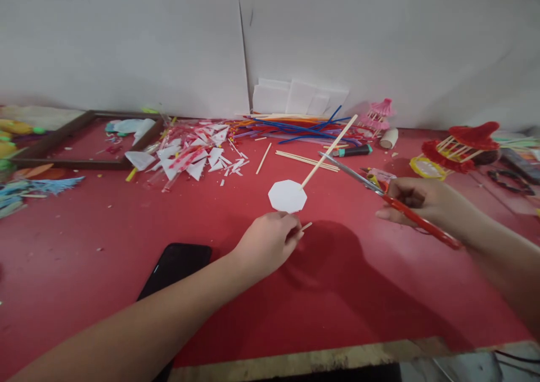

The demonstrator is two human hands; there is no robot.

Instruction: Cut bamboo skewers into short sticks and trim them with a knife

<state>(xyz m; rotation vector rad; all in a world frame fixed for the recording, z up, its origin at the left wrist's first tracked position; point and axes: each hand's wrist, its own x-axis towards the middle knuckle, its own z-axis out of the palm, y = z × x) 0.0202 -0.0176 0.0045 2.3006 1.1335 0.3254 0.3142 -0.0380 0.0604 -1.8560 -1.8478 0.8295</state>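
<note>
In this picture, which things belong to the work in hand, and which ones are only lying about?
In the work, apparently:
red-handled scissors, in the right hand
short stick, in the left hand
white octagon, beside the left hand
long stick, one end at the octagon

Lying about, it seems:
black phone
brown frame
cutter
white scraps
</note>
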